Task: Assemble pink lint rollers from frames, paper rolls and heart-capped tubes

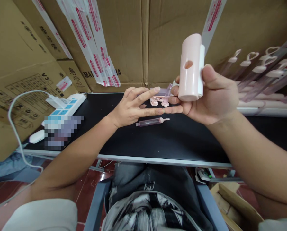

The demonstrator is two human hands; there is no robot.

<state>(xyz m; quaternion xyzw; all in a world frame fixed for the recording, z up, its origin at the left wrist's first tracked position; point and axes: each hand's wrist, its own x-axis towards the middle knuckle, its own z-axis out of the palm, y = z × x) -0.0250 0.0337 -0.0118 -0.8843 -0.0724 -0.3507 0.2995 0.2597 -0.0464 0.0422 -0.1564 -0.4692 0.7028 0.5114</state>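
Observation:
My right hand point(218, 93) holds up a glossy pink cylinder-shaped device point(190, 70) with a slanted top, a round hole in its side and a white strip along its back. To the left, my left hand point(138, 104) is stretched out with its fingers apart and nothing in them. One of its fingertips meets a fingertip of the right hand. Below the hands, a clear pinkish tube with a pale cap point(150, 122) lies on the black table point(172, 141). Behind the fingers stand small pink parts with heart-shaped loops point(154, 101), partly hidden.
Several clear tubes with heart-shaped loop caps point(261, 69) stand at the right in a pink-white holder point(271, 107). A white power strip point(68, 107) with a cable lies at the left. Taped cardboard point(129, 38) walls the back. An open carton point(232, 202) sits on the floor.

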